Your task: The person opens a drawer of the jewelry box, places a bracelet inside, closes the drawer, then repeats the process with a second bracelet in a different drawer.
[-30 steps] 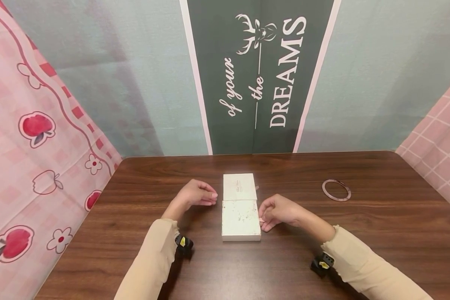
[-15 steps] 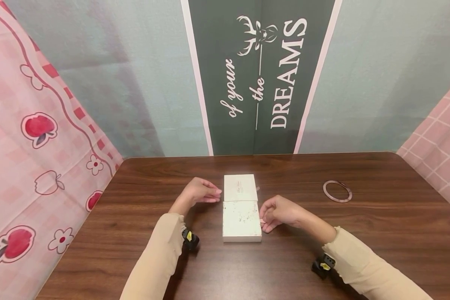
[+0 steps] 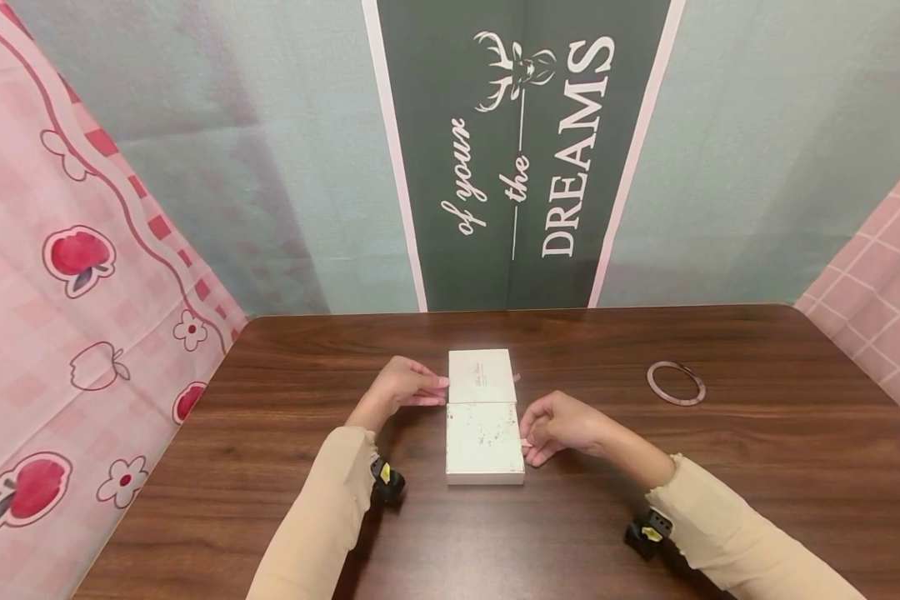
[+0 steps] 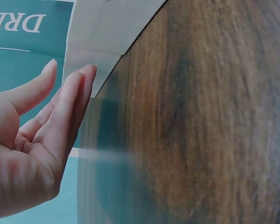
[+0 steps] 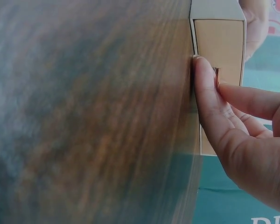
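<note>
Two flat white boxes lie end to end on the table: a far box [image 3: 482, 375] with printed lettering, and a near box [image 3: 483, 437] with brownish specks on its top. At the near box's right side my right hand [image 3: 561, 423] pinches a small pull tab [image 5: 218, 78] between thumb and finger; the tab comes out of a tan drawer face [image 5: 219, 44]. My left hand [image 3: 408, 382], fingers fairly straight, is at the left edge of the far box. In the left wrist view its fingertips [image 4: 87, 70] overlap the box corner; whether they press is unclear.
A thin pinkish ring [image 3: 676, 383] lies on the brown wooden table [image 3: 750, 467] to the right. Another small tab [image 3: 516, 377] sticks out from the far box's right side. Printed fabric hangs behind the table and at both sides.
My left hand has moved right, from a gap beside the boxes up to the far box's left edge. The right hand keeps its pinch, and the boxes stay in place.
</note>
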The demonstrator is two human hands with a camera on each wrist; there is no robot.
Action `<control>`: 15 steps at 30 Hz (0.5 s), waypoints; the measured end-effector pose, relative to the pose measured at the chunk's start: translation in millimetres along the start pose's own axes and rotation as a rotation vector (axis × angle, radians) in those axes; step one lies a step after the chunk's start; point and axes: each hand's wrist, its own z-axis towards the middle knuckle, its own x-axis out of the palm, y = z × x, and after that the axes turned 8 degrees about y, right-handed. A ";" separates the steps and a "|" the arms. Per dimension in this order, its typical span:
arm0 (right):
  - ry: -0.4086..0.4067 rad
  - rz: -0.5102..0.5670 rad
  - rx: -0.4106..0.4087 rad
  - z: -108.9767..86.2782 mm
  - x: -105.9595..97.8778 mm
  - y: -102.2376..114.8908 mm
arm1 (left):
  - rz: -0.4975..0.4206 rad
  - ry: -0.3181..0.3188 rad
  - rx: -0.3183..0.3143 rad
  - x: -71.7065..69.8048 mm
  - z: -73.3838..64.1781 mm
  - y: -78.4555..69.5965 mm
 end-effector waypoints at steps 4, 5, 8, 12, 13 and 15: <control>0.004 0.001 -0.005 -0.3 -0.3 -0.4 | -0.008 0.000 0.004 1.1 1.2 -1.3; 0.004 0.001 -0.005 -0.3 -0.4 -0.4 | -0.006 0.001 0.004 1.4 1.3 -1.6; 0.005 0.003 -0.006 0.0 -0.5 -0.6 | 0.008 0.001 0.002 2.6 1.6 -2.4; 0.003 0.004 -0.005 0.3 -0.3 -0.9 | 0.026 -0.008 -0.001 3.9 2.0 -2.5; 0.004 0.004 -0.004 0.2 -0.4 -0.9 | 0.028 -0.011 -0.003 4.3 2.2 -2.6; 0.005 0.004 -0.003 0.0 -0.6 -0.7 | 0.033 -0.016 -0.003 4.9 2.7 -2.6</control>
